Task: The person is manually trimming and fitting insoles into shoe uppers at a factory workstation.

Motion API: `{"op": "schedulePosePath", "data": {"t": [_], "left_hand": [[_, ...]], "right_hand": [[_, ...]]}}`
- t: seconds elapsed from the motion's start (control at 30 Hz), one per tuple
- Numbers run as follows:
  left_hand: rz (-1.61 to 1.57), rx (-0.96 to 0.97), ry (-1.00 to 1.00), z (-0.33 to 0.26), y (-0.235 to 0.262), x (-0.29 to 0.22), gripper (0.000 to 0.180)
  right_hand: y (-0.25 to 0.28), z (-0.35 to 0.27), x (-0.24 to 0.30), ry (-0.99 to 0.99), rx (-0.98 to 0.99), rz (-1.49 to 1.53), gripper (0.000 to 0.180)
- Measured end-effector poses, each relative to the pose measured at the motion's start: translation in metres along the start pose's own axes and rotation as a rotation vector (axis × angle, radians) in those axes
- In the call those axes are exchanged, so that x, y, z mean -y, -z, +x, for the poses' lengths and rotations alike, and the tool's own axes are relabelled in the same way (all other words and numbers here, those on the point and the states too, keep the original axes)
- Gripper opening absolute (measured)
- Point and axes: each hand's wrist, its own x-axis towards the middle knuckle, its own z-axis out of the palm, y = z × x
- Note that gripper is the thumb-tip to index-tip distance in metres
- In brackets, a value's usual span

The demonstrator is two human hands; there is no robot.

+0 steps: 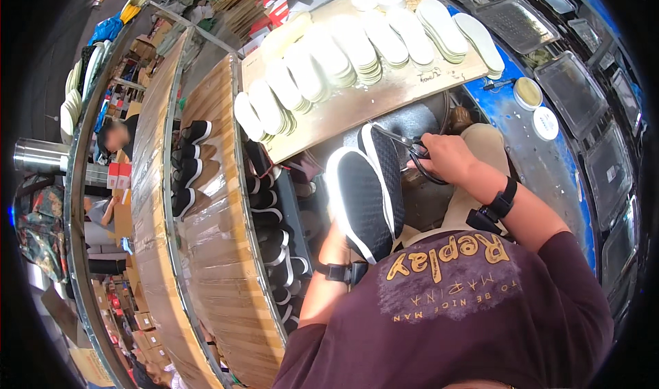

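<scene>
My left hand (334, 243) holds a pair of black slip-on shoes with white sole edges. The nearer shoe (358, 200) shows its dark sole, and the other shoe (384, 159) lies against it on the right. Most of that hand's fingers are hidden behind the shoes. Black-handled scissors (432, 175) sit in my right hand (445, 157), its fingers closed around the handles. The blades point left toward the toe of the farther shoe; whether they touch it I cannot tell.
Ahead, a wooden board (336, 133) carries several stacks of pale insoles (367, 52). A blue table (525, 142) with an open round tub (528, 92) and a white lid (546, 123) lies at right, beside dark trays (573, 87). Shelves (213, 149) with black shoes (187, 173) stand left; a person (117, 138) is beyond.
</scene>
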Motion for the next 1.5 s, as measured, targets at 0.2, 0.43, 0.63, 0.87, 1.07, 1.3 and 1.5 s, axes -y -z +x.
{"op": "schedulePosePath", "data": {"t": [0.2,0.43,0.63,0.87,1.07,1.3,1.5], "left_hand": [[-0.016,0.031,-0.038,0.023,-0.001,0.007,0.038],[1.199,-0.145,-0.521,0.074,-0.052,-0.012,0.019],[1.567,-0.042,-0.794,0.123,-0.061,-0.007,0.020],[1.426,0.337,-0.855,0.117,-0.156,-0.097,0.009],[1.629,0.443,-1.096,0.205,-0.262,-0.104,0.009],[1.853,0.286,-0.971,0.307,-0.342,-0.048,0.058],[2.069,0.427,-0.731,0.339,-0.361,-0.072,0.058]], "right_hand": [[0.004,-0.025,-0.057,-0.321,-0.010,0.063,0.046],[0.042,-0.168,-0.161,-0.830,-0.015,-0.328,0.030],[0.018,-0.330,-0.256,-1.213,0.122,-0.358,0.036],[0.060,-0.256,-0.245,-1.093,0.099,-0.338,0.024],[0.070,-0.039,-0.298,-0.349,-0.232,-0.184,0.021],[0.072,0.093,-0.349,-0.177,-0.328,-0.338,0.028],[0.081,0.101,-0.367,-0.239,-0.110,-0.318,0.015]]}}
